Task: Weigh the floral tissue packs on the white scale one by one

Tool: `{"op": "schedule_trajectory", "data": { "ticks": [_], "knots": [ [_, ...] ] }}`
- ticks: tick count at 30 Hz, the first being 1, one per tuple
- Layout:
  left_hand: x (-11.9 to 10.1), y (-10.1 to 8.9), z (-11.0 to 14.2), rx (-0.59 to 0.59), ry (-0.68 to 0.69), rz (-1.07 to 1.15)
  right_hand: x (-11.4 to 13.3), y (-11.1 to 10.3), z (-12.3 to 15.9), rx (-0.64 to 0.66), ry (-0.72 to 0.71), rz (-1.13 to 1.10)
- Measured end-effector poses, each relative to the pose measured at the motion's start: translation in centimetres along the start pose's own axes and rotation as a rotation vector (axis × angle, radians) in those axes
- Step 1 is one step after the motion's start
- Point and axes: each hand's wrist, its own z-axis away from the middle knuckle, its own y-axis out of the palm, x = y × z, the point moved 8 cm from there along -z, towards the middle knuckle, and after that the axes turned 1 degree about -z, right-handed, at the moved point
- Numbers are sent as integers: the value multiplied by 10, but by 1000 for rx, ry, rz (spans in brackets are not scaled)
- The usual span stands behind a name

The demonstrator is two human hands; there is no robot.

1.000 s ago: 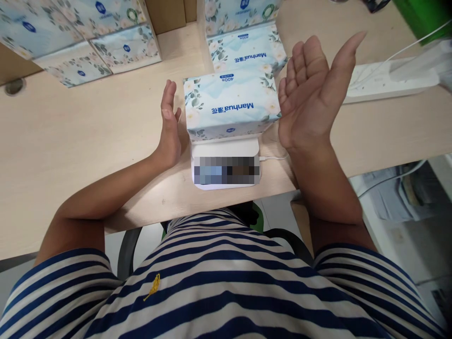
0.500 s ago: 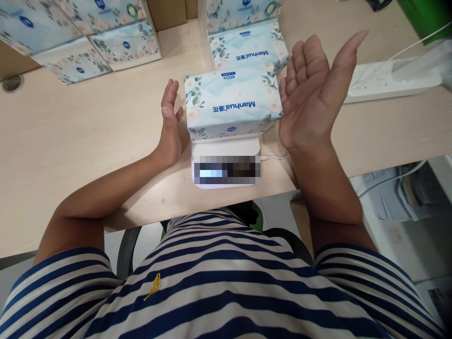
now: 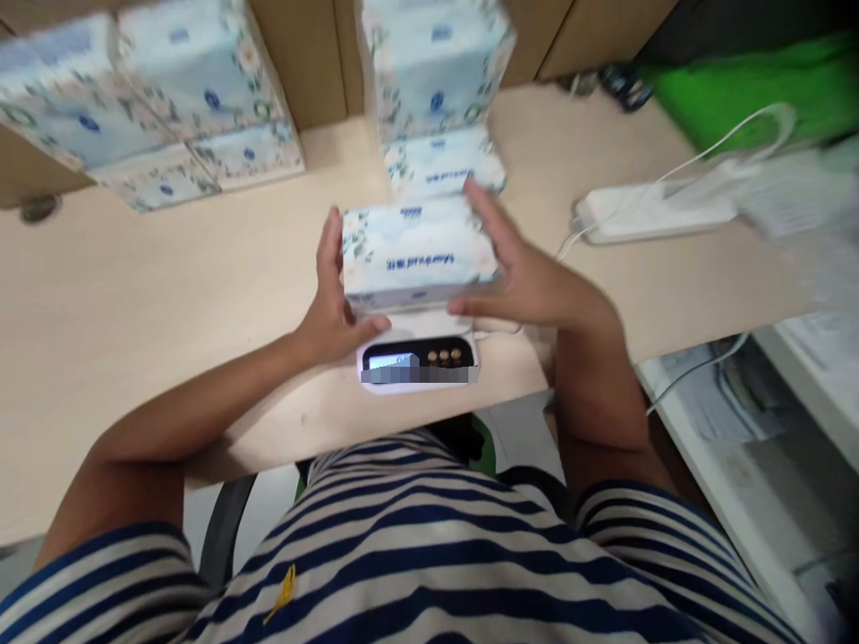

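A pack of tissues (image 3: 416, 246) with a floral print rests on a white digital scale (image 3: 420, 344). My left hand (image 3: 335, 309) is against the pack's left side, fingers along it and thumb pointing in at the front lower edge. On the opposite side my right hand (image 3: 520, 268) clasps the pack, its fingers reaching to the far right corner and its thumb across the front. The scale's display is lit at its left, with several round buttons to the right; part of its front is pixelated.
Behind the pack, more tissue packs (image 3: 436, 80) are stacked. A larger stack of them (image 3: 201, 89) stands at the back left. To the right lie a white power strip (image 3: 658, 213) with cables and a green item (image 3: 752, 89). Cardboard (image 3: 309, 63) lines the back.
Both hands have closed in on the tissue pack; the right hand has turned from palm-up and spread to gripping its side. The camera view has shifted, showing more of the back.
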Motion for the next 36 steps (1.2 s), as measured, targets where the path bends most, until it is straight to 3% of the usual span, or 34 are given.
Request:
{"op": "schedule_trajectory", "data": {
  "ticks": [4,8,13,17,21,25,28,30,32,36],
  "knots": [
    [-17,-9,8,43,155,-68,2,5,3,-33,-45,158],
    [-42,-26,-17,-31,360,-186,19,-5,-10,-191,-199,221],
    [-60,-29,-103,-76,227,-82,27,-43,-45,-533,-242,108],
    [-47,-9,-149,-42,123,-2,6,-60,-67,-666,-129,107],
    [-22,6,-141,-27,29,15,-24,-54,-68,-642,-7,107],
    [-16,12,-117,-19,40,-46,-39,-45,-62,-625,-26,114],
    [-13,9,-112,-41,-15,2,-46,-44,-60,-612,-41,129],
    [-10,-6,-116,-143,-63,54,-50,-45,-60,-586,-39,151],
    [-11,-36,-125,-304,-76,79,-55,-47,-58,-571,-44,187],
    [-6,-128,-138,-605,-122,9,-60,-51,-54,-573,-63,277]
  ]
}}
